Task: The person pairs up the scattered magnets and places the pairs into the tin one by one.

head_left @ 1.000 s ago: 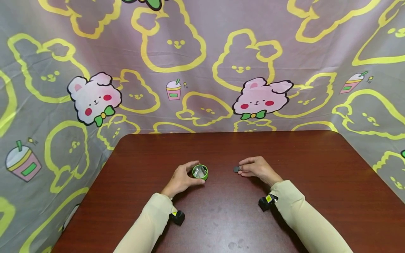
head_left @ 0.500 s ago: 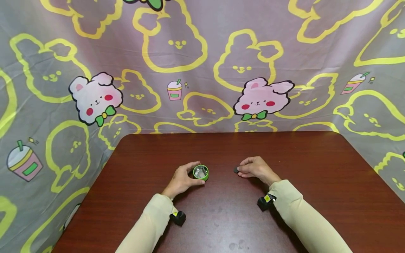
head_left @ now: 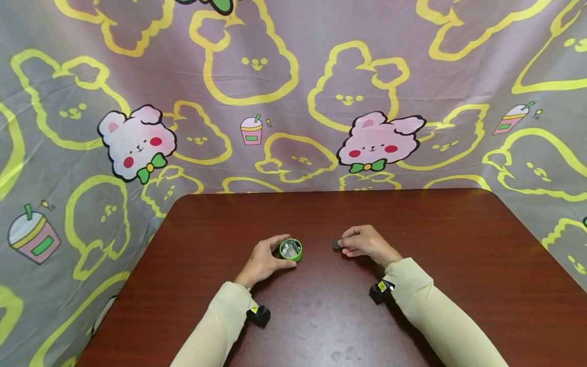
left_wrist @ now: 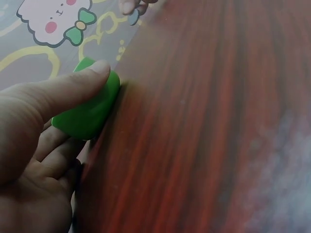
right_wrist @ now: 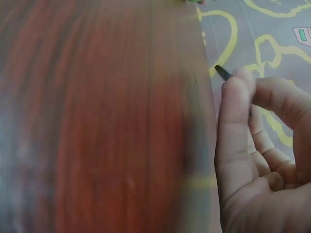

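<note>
A small round green tin (head_left: 294,260) with a silvery inside stands on the table, its open top facing up. My left hand (head_left: 263,261) grips it from the left, thumb on the near side and fingers round the far side. The left wrist view shows the thumb pressed on the tin's green wall (left_wrist: 90,114). To the right of the tin, my right hand (head_left: 367,243) pinches a small dark grey disc (head_left: 337,245) between thumb and fingertips. Seen nearly edge-on in the right wrist view, the thin disc (right_wrist: 222,72) juts out past the fingertips, which hide the rest.
Both hands work over a dark red-brown wooden table (head_left: 321,316) with rounded far corners. A grey-pink cloth (head_left: 293,76) printed with yellow outlines and cartoon rabbits hangs along its back and sides. A black wrist camera (head_left: 260,316) is strapped at the left cuff, another (head_left: 379,292) at the right.
My right hand has shifted slightly left, toward the tin, with the dark disc between its fingertips. The left hand and the tin keep their place.
</note>
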### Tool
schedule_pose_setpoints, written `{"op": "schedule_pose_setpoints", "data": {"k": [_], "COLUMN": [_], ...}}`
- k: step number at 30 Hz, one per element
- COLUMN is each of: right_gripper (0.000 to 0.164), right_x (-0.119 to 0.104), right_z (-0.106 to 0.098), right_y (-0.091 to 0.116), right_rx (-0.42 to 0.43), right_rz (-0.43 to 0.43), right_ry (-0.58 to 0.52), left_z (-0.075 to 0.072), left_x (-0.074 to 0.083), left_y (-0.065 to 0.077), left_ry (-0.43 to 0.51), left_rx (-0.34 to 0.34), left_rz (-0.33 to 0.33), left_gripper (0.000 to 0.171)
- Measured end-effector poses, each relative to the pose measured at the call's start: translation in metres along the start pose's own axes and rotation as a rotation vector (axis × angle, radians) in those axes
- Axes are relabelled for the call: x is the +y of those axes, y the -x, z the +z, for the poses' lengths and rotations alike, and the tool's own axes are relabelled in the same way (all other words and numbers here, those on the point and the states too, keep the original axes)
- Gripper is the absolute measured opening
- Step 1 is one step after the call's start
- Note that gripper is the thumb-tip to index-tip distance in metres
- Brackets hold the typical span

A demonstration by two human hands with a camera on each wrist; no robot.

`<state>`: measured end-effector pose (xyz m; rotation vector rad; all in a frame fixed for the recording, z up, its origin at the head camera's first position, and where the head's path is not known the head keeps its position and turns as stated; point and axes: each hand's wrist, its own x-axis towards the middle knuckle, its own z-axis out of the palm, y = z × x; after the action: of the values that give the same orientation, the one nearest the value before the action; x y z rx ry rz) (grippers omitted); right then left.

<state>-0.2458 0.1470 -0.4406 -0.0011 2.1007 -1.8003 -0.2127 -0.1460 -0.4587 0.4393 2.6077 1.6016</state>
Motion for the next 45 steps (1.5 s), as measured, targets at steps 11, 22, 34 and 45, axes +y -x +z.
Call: {"op": "schedule_pose_setpoints", "data": {"k": [11,22,34,45], "right_gripper": [0.015,0.01,0.014,0.014], "right_x": [-0.011,-0.019,-0.018,-0.018], "right_z": [0.022,0.046,0.066,0.083], "right_y": [-0.004,-0.009,-0.016,-0.019], "right_rx": [-0.012,-0.029,-0.039,-0.044], "right_rz": [0.013,0.006,0.026,0.011], "right_ry": [-0.014,-0.075,-0.063,-0.051], "left_z": [0.001,0.002,0.003,0.002], "left_x": [-0.002,-0.003,-0.002,-0.003], "left_y": [0.0,-0.002,-0.001,-0.001], "left_ry": [0.005,0.039,0.05,0.058], "left_rx": [-0.012,0.004,0.004,-0.012], "left_rz": [-0.014,0.0,-0.005,0.008], "left_gripper": [0.072,0.073,0.072,0.071]}}
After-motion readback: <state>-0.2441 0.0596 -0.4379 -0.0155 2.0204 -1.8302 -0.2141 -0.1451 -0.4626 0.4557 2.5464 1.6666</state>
